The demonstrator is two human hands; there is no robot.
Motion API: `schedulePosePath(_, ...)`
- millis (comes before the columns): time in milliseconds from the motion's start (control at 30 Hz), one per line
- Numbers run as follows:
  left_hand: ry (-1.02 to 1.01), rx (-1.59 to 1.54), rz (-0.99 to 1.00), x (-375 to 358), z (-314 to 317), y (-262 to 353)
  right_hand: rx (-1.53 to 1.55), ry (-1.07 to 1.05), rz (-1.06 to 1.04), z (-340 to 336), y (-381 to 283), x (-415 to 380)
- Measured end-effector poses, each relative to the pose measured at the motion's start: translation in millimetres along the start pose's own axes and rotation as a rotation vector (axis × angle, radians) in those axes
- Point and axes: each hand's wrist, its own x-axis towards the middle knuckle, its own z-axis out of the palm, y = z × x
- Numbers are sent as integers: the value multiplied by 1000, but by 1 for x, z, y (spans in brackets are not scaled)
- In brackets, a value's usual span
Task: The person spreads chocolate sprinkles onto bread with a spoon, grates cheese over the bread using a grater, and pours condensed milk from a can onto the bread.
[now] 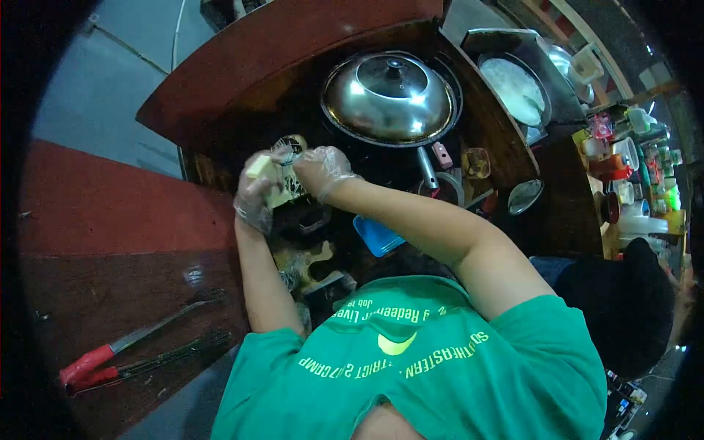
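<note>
My left hand (pixel 257 192), in a clear plastic glove, is closed around a pale yellow block (pixel 258 166) that looks like butter or cheese. Close beside it, my right hand (pixel 321 171) wears the same kind of glove. Its fingers are curled together, and what they grip is hidden. Between and behind the hands lies something pale with dark print, like a wrapper (pixel 290 145). A flat pale yellow piece (pixel 283 196) shows below the fingers.
A large wok with a domed metal lid (pixel 400 110) stands beyond my right hand, its handle pointing toward me. Nearer are a blue tray (pixel 378 236) and a pink box (pixel 441 155). Red-handled tongs (pixel 103 367) lie at left. A pan of whitish contents (pixel 513 89) sits at far right.
</note>
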Motion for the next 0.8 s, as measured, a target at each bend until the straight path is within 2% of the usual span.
schedulePosePath(33, -66, 13, 178, 10, 5, -14, -34, -45, -61, -2, 5, 1)
schedulePosePath(67, -65, 11, 189, 10, 2, -17, -44, -42, -65, -4, 9, 3)
schedulePosePath(133, -28, -34, -79, 2, -5, -20, -24, -12, -72, -7, 13, 8)
schedulePosePath(167, 87, -103, 36, 2, 20, -11, 30, 67, -69, -9, 14, 10)
schedulePosePath(200, 92, -107, 46, 7, 15, -12, 22, 66, -77, -10, 15, 12)
schedulePosePath(267, 60, 193, -38, 26, -9, -17, -88, -23, -84, -16, 19, 12)
schedulePosePath(300, 65, 150, -85, 29, -22, -22, -95, 53, -93, -16, 20, 11)
schedulePosePath(333, 76, 147, -79, 34, -32, -29, -101, 50, -104, -16, 21, 14)
schedulePosePath(400, 193, 95, -223, 44, -41, -31, -85, 41, -155, -26, 19, 16)
schedulePosePath(433, 219, 266, -211, 47, -45, -33, -79, -73, -119, -31, 20, 15)
schedulePosePath(467, 225, 263, -207, 45, -41, -28, -84, -74, -125, -31, 20, 17)
schedulePosePath(533, 184, 55, -109, 38, -26, -17, -185, -107, -176, -26, 21, 22)
schedulePosePath(667, 95, 41, -44, 23, -3, -9, -163, -21, -166, -14, 24, 27)
schedulePosePath(733, 120, 36, -179, 27, -21, -29, -214, -88, -180, -21, 23, 26)
schedulePosePath(767, 242, 62, -287, 29, -27, -34, -216, -90, -189, -28, 20, 22)
schedulePosePath(800, 251, 59, -282, 26, -27, -34, -156, -111, -188, -39, 17, 17)
